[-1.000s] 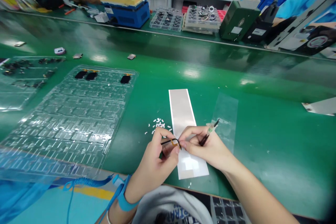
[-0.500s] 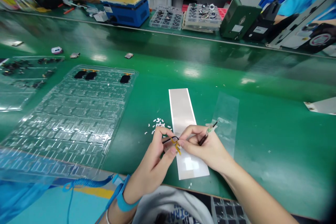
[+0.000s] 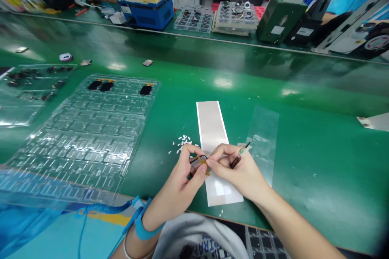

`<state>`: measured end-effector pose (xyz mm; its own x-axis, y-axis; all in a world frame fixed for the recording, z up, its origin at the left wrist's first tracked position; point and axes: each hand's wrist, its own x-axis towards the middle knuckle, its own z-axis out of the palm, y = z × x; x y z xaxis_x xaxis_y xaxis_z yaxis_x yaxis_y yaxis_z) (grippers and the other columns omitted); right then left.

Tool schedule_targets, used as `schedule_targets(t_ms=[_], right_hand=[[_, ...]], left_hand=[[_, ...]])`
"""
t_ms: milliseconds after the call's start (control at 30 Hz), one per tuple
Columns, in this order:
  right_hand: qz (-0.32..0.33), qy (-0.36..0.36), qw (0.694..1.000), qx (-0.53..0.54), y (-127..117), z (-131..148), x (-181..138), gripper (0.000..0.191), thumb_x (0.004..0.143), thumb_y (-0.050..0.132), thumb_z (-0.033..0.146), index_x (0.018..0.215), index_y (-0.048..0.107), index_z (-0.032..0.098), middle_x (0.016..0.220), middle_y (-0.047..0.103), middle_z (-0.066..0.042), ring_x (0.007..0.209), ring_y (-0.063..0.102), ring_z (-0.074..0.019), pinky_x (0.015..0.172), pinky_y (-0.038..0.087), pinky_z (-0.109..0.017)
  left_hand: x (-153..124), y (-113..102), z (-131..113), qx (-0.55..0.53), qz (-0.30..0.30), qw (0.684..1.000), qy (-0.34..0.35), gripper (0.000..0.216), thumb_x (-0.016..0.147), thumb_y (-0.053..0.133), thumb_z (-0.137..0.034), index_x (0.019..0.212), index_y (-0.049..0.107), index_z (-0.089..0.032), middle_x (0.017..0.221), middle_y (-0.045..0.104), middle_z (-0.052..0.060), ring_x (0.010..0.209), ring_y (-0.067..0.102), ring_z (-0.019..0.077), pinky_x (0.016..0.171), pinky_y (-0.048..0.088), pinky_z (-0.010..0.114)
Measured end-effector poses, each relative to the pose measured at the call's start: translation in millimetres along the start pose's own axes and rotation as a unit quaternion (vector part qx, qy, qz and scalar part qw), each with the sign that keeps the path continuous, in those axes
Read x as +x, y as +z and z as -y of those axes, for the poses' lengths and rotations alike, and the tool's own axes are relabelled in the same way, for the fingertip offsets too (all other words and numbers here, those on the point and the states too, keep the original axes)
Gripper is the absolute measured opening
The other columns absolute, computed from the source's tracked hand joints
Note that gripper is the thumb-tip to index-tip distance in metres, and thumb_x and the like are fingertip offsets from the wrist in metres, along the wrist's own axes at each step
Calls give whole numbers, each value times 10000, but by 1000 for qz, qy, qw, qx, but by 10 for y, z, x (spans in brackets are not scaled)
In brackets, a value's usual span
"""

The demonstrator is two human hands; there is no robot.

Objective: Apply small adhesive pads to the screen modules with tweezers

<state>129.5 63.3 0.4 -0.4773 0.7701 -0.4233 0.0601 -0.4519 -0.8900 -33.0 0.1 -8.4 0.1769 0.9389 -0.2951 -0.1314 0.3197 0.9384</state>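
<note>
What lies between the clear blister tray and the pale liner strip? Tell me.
The head view shows small white scraps scattered on the green bench mat between the clear blister tray and the pale liner strip.

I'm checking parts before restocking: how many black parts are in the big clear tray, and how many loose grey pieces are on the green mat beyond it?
Black parts in the clear tray: 3
Loose grey pieces on the green mat: 3
Total: 6
</note>
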Motion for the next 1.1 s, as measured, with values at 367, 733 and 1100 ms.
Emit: schedule_targets(t_ms=[367,733,1100], right_hand=[[2,-234,949,-210,-142,111,-103,98,861,657,181,957,641,197,855,590,5,506,395,-39,476,337,-202],[-33,-391,865,-313,-94,68,-140,122,871,623,93,921,607,203,852,540,12,523,415,-41,475,360,-205],[20,-404,805,-434,-146,50,-137,121,955,565,135,1032,633,199,956,551,-25,544,486,-39,462,357,-217]], left_hand=[[53,47,-82,-66,-84,994,-16,82,1043,411,-343,1036,421,-262,694,426,-68,592,399,92,580,372,202],[24,55,-18,-40,-97,994,9,129,1043,430,-381,1066,417,-255,701,440,-65,605,401,96,561,342,203],[6,59,-32,-55,-83,995,-10,135,1038,441,-387,1062,431,-255,749,499,-46,616,426,97,551,350,191]])
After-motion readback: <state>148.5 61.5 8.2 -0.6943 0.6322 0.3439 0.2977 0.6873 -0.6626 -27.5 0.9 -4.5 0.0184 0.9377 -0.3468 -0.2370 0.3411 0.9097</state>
